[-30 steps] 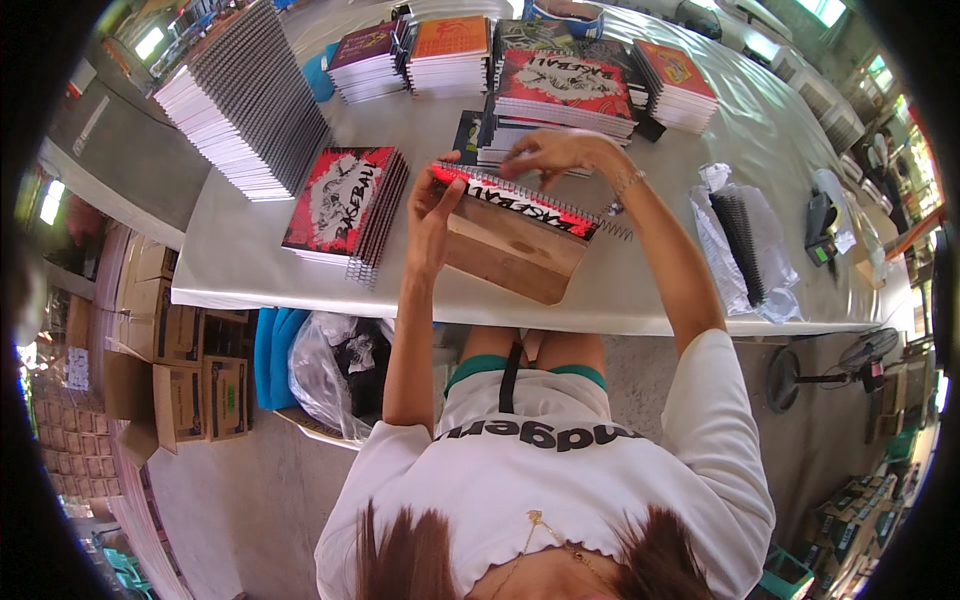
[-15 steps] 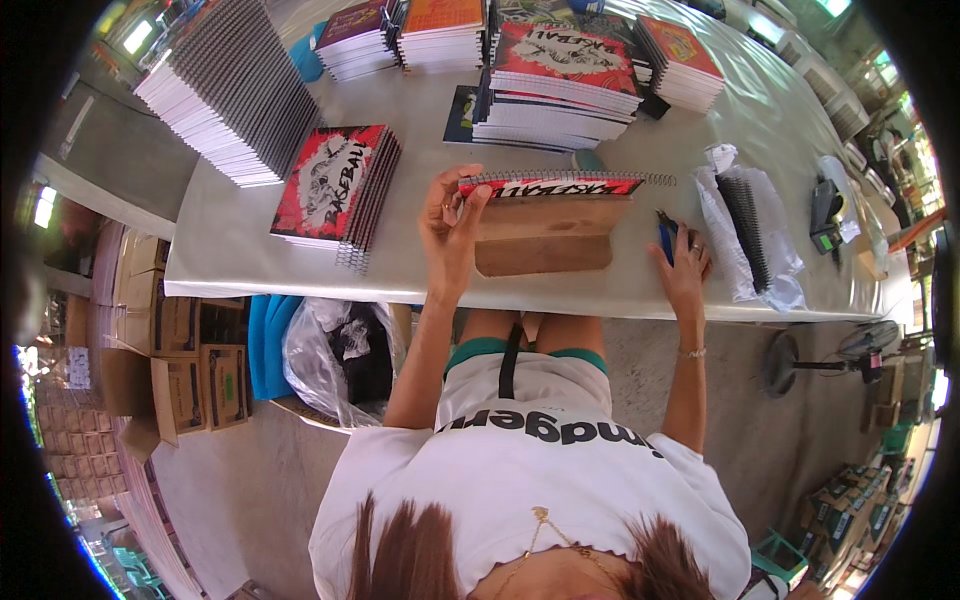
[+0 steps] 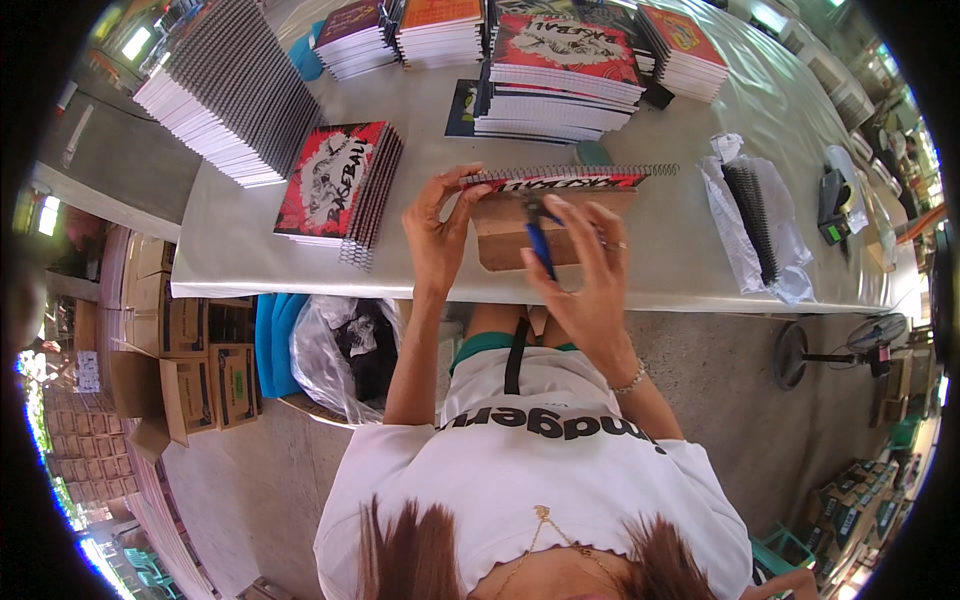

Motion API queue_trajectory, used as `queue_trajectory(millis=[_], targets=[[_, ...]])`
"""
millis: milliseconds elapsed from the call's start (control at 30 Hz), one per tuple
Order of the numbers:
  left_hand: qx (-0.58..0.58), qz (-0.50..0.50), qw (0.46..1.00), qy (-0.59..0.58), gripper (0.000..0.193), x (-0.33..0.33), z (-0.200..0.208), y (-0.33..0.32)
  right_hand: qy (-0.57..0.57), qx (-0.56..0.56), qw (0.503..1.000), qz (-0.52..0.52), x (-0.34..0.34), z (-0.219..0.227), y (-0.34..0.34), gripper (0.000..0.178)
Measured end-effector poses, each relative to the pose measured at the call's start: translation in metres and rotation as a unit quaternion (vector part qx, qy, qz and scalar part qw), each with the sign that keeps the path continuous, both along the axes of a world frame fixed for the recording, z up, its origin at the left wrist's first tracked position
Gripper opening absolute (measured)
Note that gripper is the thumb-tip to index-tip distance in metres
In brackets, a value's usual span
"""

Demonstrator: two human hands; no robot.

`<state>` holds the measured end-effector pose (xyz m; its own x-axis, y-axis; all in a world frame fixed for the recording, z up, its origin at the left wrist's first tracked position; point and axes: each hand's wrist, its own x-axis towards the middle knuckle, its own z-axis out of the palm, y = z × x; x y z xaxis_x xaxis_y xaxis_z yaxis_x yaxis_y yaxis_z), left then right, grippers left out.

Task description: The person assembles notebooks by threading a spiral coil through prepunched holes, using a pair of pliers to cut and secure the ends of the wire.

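Note:
My left hand (image 3: 438, 225) grips the left end of a red-covered spiral notebook (image 3: 598, 184), which stands on edge with its coil upward. Wire coil (image 3: 660, 170) sticks out past the notebook's right end. Below it on the table is a brown wooden block (image 3: 505, 240). In front of the block my right hand (image 3: 592, 270) holds blue-handled pliers (image 3: 540, 250), their jaws up near the notebook's cover and blurred. Left of my left hand lies a stack of red spiral notebooks (image 3: 338, 180).
A tall stack of coil-bound books (image 3: 225, 100) stands at the far left. Toward the back are a red-topped book stack (image 3: 565, 55) and several smaller stacks. To the right, black coils (image 3: 750, 225) rest in plastic beside a black tape dispenser (image 3: 832, 205). A standing fan (image 3: 870, 340) is below right.
My right hand has picked the pliers up off the table and brought them left to the notebook. My left hand keeps its hold on the notebook.

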<state>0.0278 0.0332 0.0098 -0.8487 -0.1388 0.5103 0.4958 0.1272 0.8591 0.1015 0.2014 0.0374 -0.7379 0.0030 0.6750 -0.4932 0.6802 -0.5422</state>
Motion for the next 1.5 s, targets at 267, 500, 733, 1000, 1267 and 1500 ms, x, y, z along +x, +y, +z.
queue_trajectory(millis=[267,500,733,1000,1267,1500], targets=[[-0.026,-0.008,0.999,-0.030,0.024,0.004,-0.006,-0.004,0.020,0.028,0.999,-0.012,-0.021,-0.023,-0.035,0.058],[-0.051,0.065,0.996,0.010,0.024,0.008,-0.004,0.005,-0.364,-0.435,0.771,0.287,-0.011,-0.010,-0.036,0.039],[-0.114,0.063,0.991,0.029,0.026,0.006,0.008,-0.001,-0.261,-0.283,0.881,0.273,-0.019,0.001,-0.003,0.038],[-0.179,0.079,0.980,0.029,0.023,0.008,0.034,-0.018,-0.048,0.049,0.990,-0.125,-0.044,-0.069,0.144,0.039],[0.036,0.190,0.979,0.060,0.020,-0.012,0.072,-0.139,-0.161,0.152,0.954,-0.203,-0.055,-0.104,0.169,0.035],[0.085,0.278,0.955,-0.060,0.029,-0.018,0.010,-0.239,-0.148,0.157,0.957,-0.195,-0.056,-0.102,0.172,0.036]])
